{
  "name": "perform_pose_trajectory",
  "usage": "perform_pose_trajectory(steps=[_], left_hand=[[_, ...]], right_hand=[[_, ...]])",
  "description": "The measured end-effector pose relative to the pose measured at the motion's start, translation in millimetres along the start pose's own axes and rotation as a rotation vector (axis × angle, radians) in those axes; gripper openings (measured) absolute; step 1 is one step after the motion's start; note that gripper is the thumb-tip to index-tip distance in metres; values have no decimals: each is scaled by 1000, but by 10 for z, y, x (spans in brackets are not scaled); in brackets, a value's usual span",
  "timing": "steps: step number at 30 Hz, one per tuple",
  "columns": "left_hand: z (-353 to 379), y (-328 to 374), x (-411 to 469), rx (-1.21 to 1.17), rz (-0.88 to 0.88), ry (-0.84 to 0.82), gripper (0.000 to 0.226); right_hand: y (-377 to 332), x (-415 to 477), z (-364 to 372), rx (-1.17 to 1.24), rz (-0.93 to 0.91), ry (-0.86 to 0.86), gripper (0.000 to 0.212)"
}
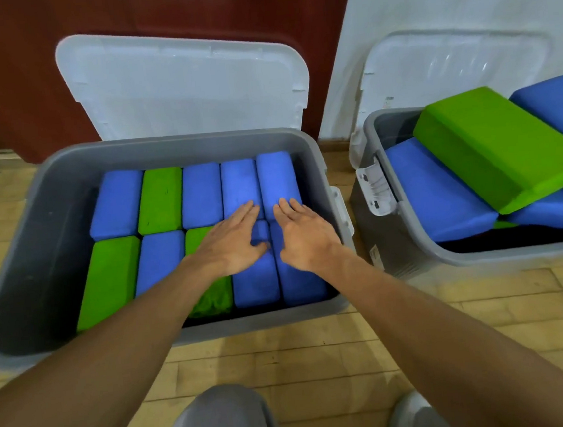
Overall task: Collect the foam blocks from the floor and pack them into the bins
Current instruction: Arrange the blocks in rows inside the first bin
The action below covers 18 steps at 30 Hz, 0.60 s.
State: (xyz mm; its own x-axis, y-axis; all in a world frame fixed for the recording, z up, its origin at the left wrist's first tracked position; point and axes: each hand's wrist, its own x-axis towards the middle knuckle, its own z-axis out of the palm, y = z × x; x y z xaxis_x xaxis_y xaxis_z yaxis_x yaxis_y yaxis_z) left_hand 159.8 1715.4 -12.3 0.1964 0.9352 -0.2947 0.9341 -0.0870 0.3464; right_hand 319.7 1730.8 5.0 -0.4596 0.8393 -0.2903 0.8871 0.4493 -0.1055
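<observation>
Blue blocks in grey bin, fingers flat on top

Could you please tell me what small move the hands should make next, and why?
Probably press down to seat the blue blocks: both the left hand and right hand lie flat on them in the left bin, where they sit packed side by side.

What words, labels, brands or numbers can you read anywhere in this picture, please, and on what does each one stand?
No text here can be read.
On the right lid, a small sticker: too small and blurred to read.
On the right bin, the white latch: faint marks, not legible.
On the foam blocks, the left bin and the left lid: no lettering shows.
</observation>
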Motion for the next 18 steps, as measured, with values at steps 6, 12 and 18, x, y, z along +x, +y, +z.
perform_pose_trajectory(steps=[6,12,18], left_hand=[[146,-26,-18,152,-3,-20,86],[163,-49,-12,157,19,-3,84],[7,-145,-40,122,69,-79,88]], right_hand=[[-14,104,-48,-93,19,-82,91],[53,209,-112,-31,4,-51,87],[11,50,25,-50,14,-51,88]])
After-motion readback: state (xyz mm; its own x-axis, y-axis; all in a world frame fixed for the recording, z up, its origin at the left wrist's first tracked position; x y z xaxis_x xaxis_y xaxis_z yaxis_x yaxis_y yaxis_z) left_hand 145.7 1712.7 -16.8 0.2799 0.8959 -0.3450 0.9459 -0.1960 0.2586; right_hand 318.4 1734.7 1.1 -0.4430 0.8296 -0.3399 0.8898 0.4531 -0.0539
